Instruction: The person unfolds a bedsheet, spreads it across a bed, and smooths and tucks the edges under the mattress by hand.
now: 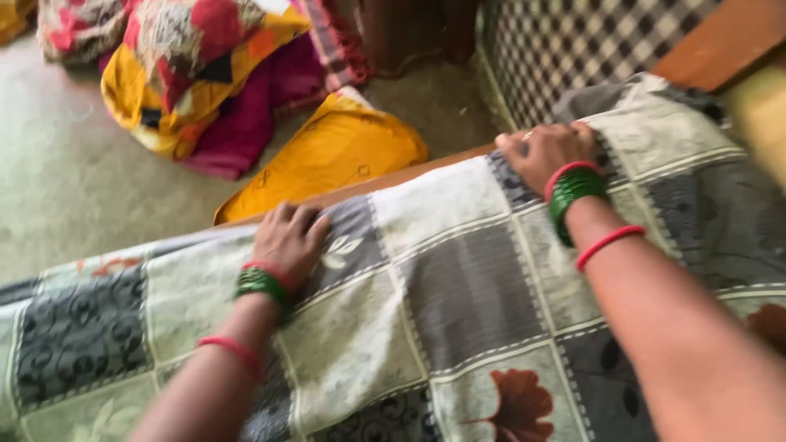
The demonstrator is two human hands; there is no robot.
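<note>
A patchwork bedsheet (458,278) in grey, cream and dark squares with rust flowers covers the bed across the lower frame. My left hand (286,237) lies at its far edge, fingers curled over the cloth near the wooden bed rail (393,176). My right hand (544,151) grips the sheet's edge farther right, fingers closed on the fabric. Both wrists wear green and red bangles.
A pile of bright cloths in yellow, red and magenta (196,74) lies on the grey floor (65,164) beyond the bed. A yellow cloth (336,151) lies next to the rail. A black-and-white checked fabric (573,41) hangs at the upper right.
</note>
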